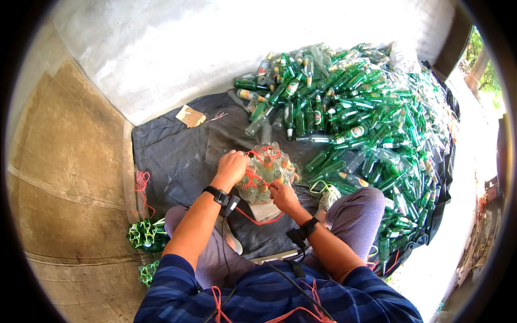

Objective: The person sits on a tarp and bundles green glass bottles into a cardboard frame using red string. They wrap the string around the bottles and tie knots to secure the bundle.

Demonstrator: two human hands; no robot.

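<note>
A bundle of clear glass bottles (277, 166) stands upright in front of me, with red plastic string (267, 156) looped around the necks. My left hand (231, 168) is at the bundle's left side, its fingers closed on the string by the necks. On the near right side, my right hand (284, 197) pinches the same string, pulled across the bottle tops. A loose length of it hangs below, between my forearms. Under the bundle's near edge shows a pale flat block (265, 212).
A large heap of mostly green glass bottles (371, 116) fills the right side of the dark sheet (177, 142). Torn cardboard (190, 116) lies near the white wall. At left are pink string (142, 181) and tied green bottle bundles (142, 235). My legs flank the work.
</note>
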